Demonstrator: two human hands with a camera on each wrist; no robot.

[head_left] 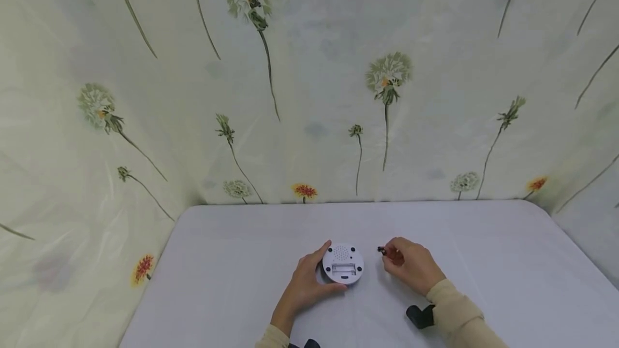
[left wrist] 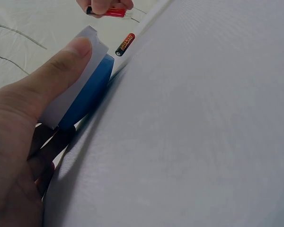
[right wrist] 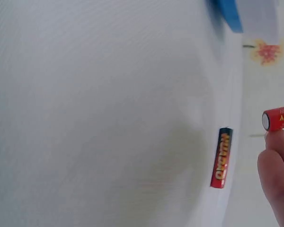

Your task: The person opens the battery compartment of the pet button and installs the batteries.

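My left hand [head_left: 306, 282] grips a round device [head_left: 343, 255] by its rim, thumb on the near edge and fingers at the far left. Its white underside faces up, showing speaker holes, small dark feet and an uncovered battery compartment [head_left: 344, 269]. Side-on in the left wrist view, the device [left wrist: 80, 78] has a blue lower part. To its right, my right hand [head_left: 410, 263] pinches a red battery [right wrist: 280, 118] between thumb and fingers, apart from the device. A second battery [right wrist: 221, 158], red and black, lies on the table.
The white cloth-covered table [head_left: 232, 262] has rounded far corners. Behind it hangs a flower-patterned curtain [head_left: 314, 79], which also runs along the left side. Black wrist mounts [head_left: 419, 316] sit close to the tabletop below the sleeves.
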